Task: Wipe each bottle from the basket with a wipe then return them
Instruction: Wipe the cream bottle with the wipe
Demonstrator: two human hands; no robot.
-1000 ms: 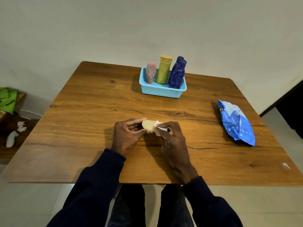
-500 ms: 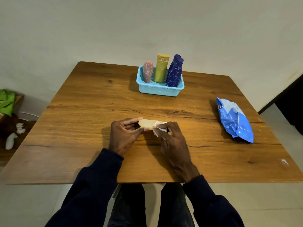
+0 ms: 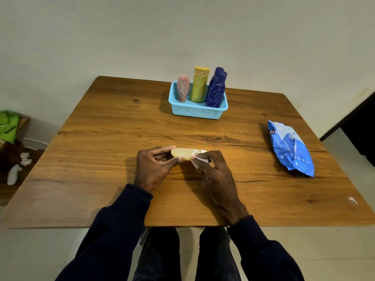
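One pale-yellow bottle | lying sideways | white wipe over right end

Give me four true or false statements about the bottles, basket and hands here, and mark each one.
1. The left hand holds the pale yellow bottle. True.
2. The right hand holds nothing. False: it pinches a white wipe against that bottle.
3. The blue basket holds no bottles. False: a pink bottle and others stand in it.
4. The blue wipe pack lies on the table apart from both hands. True.
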